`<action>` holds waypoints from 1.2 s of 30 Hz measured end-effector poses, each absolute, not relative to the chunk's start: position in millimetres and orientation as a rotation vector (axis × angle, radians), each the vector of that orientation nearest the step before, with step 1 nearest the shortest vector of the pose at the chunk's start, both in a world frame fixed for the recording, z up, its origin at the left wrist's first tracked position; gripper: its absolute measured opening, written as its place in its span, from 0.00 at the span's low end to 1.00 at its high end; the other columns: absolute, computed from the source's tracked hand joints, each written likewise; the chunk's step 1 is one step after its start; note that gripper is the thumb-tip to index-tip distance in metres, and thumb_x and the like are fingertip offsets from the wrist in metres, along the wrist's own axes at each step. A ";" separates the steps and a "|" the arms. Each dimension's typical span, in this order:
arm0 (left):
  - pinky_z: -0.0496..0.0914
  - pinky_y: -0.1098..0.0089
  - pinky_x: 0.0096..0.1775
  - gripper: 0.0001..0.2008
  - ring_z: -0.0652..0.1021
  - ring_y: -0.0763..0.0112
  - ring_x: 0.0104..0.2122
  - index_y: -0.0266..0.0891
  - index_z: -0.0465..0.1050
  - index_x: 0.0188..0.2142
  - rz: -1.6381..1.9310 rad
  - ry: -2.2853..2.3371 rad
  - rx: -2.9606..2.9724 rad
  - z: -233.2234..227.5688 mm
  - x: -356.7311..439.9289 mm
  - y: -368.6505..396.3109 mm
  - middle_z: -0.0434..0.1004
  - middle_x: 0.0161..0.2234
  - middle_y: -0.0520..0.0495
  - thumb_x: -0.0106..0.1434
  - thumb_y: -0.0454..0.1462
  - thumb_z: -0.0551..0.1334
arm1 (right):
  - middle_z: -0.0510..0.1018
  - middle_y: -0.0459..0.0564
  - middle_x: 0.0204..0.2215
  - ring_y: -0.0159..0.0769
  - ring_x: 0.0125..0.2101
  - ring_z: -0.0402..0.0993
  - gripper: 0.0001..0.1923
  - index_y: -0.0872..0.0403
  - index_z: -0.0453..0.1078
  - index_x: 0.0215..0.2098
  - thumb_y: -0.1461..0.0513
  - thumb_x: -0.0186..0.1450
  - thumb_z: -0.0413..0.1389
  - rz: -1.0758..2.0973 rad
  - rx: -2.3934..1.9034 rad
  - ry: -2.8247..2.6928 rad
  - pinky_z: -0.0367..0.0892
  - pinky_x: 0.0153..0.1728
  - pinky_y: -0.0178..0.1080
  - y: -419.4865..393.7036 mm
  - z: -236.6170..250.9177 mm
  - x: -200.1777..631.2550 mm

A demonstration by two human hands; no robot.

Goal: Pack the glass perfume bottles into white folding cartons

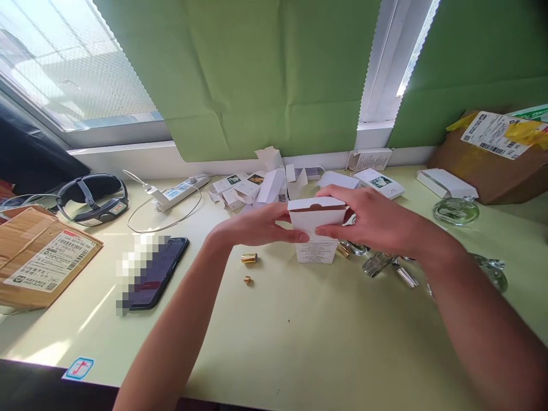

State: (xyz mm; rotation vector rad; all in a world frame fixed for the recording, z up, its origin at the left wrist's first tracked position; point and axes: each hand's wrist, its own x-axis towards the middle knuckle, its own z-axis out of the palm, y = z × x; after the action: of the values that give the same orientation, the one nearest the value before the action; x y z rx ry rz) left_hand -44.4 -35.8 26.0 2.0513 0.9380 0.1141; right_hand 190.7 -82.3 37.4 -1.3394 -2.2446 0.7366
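Observation:
A white carton (pixel 315 251) stands upright at the middle of the table, its top flap almost closed over a dark slit. My left hand (pixel 265 225) grips its left side, thumb across the front. Around the right side and top edge is my right hand (pixel 363 220), its thumb also on the front. Left of the carton lie a gold cylindrical cap (pixel 249 258) and a small gold piece (pixel 248 279). Partly hidden behind my right hand and forearm are shiny metal caps and clear glass pieces, among them a silver cap (pixel 406 277).
Opened white boxes (pixel 269 185) lie along the back. Glass bottles (pixel 456 211) and a brown carton (pixel 500 165) are at right. On the left are a phone (pixel 160 274), a power strip (pixel 180 193), a headset (pixel 94 200) and a parcel (pixel 47 257).

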 end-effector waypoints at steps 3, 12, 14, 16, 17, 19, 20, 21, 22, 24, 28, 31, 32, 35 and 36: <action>0.70 0.68 0.46 0.25 0.77 0.64 0.49 0.47 0.68 0.55 0.130 0.949 2.058 35.6 -47.6 -40.6 0.78 0.51 0.49 0.62 0.52 0.63 | 0.81 0.42 0.35 0.34 0.30 0.76 0.19 0.44 0.69 0.51 0.51 0.62 0.59 0.786 -1.368 -2.249 0.67 0.28 0.35 -83.9 39.3 191.7; 0.72 0.71 0.41 0.17 0.79 0.69 0.44 0.45 0.72 0.48 0.239 0.960 2.191 44.8 -51.2 -45.1 0.77 0.49 0.48 0.65 0.50 0.60 | 0.74 0.48 0.37 0.36 0.30 0.69 0.22 0.46 0.76 0.43 0.43 0.68 0.49 0.676 -1.383 -2.315 0.63 0.30 0.39 -82.7 44.1 198.0; 0.73 0.72 0.43 0.16 0.78 0.70 0.46 0.45 0.72 0.48 0.308 0.946 2.189 45.2 -52.3 -44.9 0.74 0.52 0.48 0.65 0.49 0.61 | 0.72 0.49 0.38 0.36 0.30 0.68 0.23 0.46 0.77 0.41 0.42 0.69 0.46 0.658 -1.370 -2.305 0.63 0.30 0.39 -81.1 42.2 197.7; 0.73 0.71 0.47 0.16 0.77 0.69 0.48 0.44 0.73 0.47 0.389 0.949 2.200 45.4 -53.5 -44.7 0.73 0.52 0.48 0.64 0.48 0.63 | 0.71 0.49 0.37 0.35 0.29 0.67 0.24 0.45 0.77 0.41 0.43 0.70 0.44 0.639 -1.363 -2.274 0.61 0.29 0.38 -80.5 40.6 197.2; 0.73 0.70 0.49 0.16 0.77 0.69 0.48 0.43 0.74 0.46 0.420 0.959 2.206 45.5 -54.1 -44.8 0.74 0.51 0.48 0.63 0.48 0.64 | 0.71 0.49 0.37 0.34 0.28 0.66 0.24 0.45 0.78 0.41 0.44 0.71 0.44 0.617 -1.361 -2.256 0.59 0.28 0.38 -80.6 40.1 197.0; 0.73 0.67 0.51 0.16 0.77 0.68 0.48 0.43 0.74 0.45 0.442 0.985 2.200 45.9 -54.7 -45.2 0.76 0.48 0.49 0.62 0.49 0.65 | 0.72 0.48 0.36 0.34 0.28 0.66 0.22 0.45 0.78 0.39 0.47 0.71 0.45 0.565 -1.357 -2.232 0.57 0.27 0.38 -80.9 39.6 196.6; 0.73 0.67 0.51 0.16 0.78 0.68 0.48 0.44 0.74 0.45 0.440 0.998 2.187 46.2 -54.8 -45.4 0.77 0.47 0.49 0.62 0.49 0.65 | 0.72 0.48 0.36 0.33 0.28 0.66 0.20 0.45 0.78 0.38 0.49 0.72 0.46 0.537 -1.348 -2.226 0.57 0.27 0.38 -81.1 39.7 196.5; 0.74 0.67 0.50 0.17 0.78 0.67 0.48 0.44 0.74 0.46 0.438 1.014 2.169 46.6 -54.8 -45.7 0.78 0.47 0.49 0.62 0.49 0.65 | 0.73 0.47 0.36 0.33 0.29 0.66 0.19 0.46 0.78 0.38 0.50 0.71 0.47 0.511 -1.330 -2.217 0.57 0.28 0.38 -81.3 39.9 196.3; 0.74 0.67 0.48 0.17 0.78 0.67 0.48 0.45 0.74 0.47 0.442 1.031 2.151 47.1 -54.6 -45.9 0.79 0.46 0.49 0.62 0.49 0.65 | 0.74 0.47 0.36 0.33 0.29 0.67 0.16 0.46 0.78 0.38 0.52 0.71 0.49 0.487 -1.305 -2.202 0.57 0.28 0.38 -81.5 40.2 196.1; 0.75 0.68 0.46 0.17 0.79 0.66 0.48 0.46 0.74 0.47 0.475 1.052 2.131 48.0 -54.2 -46.3 0.80 0.45 0.49 0.62 0.49 0.65 | 0.76 0.45 0.35 0.33 0.30 0.68 0.12 0.46 0.78 0.38 0.55 0.70 0.52 0.447 -1.258 -2.159 0.59 0.29 0.37 -82.1 41.0 195.4; 0.75 0.69 0.47 0.15 0.81 0.68 0.45 0.44 0.76 0.43 0.533 1.049 2.143 49.3 -53.7 -47.1 0.81 0.41 0.51 0.62 0.49 0.66 | 0.76 0.43 0.27 0.31 0.25 0.68 0.10 0.48 0.77 0.35 0.53 0.67 0.56 0.420 -1.272 -2.083 0.59 0.25 0.36 -83.1 42.3 193.1; 0.75 0.68 0.47 0.14 0.81 0.68 0.43 0.44 0.78 0.40 0.499 1.062 2.180 50.1 -53.8 -47.9 0.82 0.40 0.52 0.62 0.49 0.65 | 0.76 0.43 0.24 0.30 0.22 0.67 0.08 0.48 0.76 0.33 0.55 0.65 0.58 0.414 -1.306 -2.067 0.59 0.23 0.35 -83.2 41.5 191.2; 0.75 0.68 0.47 0.14 0.81 0.69 0.42 0.45 0.78 0.40 0.487 1.073 2.199 50.3 -53.9 -48.1 0.81 0.40 0.52 0.62 0.49 0.65 | 0.76 0.42 0.24 0.30 0.22 0.68 0.07 0.48 0.76 0.33 0.55 0.65 0.58 0.421 -1.311 -2.073 0.59 0.23 0.35 -83.0 40.8 190.6; 0.75 0.67 0.46 0.16 0.81 0.68 0.42 0.44 0.78 0.41 0.445 1.117 2.227 50.6 -53.6 -48.9 0.81 0.40 0.51 0.61 0.51 0.65 | 0.77 0.42 0.24 0.30 0.21 0.69 0.07 0.49 0.76 0.31 0.57 0.65 0.58 0.446 -1.327 -2.098 0.60 0.23 0.34 -82.1 38.6 189.7; 0.76 0.67 0.45 0.17 0.81 0.67 0.42 0.45 0.78 0.43 0.437 1.133 2.225 50.5 -53.4 -49.3 0.82 0.40 0.51 0.60 0.51 0.66 | 0.77 0.42 0.23 0.30 0.21 0.69 0.07 0.48 0.76 0.31 0.57 0.65 0.58 0.450 -1.335 -2.103 0.60 0.22 0.34 -81.7 38.1 189.8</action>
State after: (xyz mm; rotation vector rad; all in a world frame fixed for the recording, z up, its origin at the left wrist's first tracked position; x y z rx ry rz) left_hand -53.4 -49.3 50.5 2.2246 1.1327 0.4372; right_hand 189.8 -81.7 38.1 -1.3351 -2.1032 0.4501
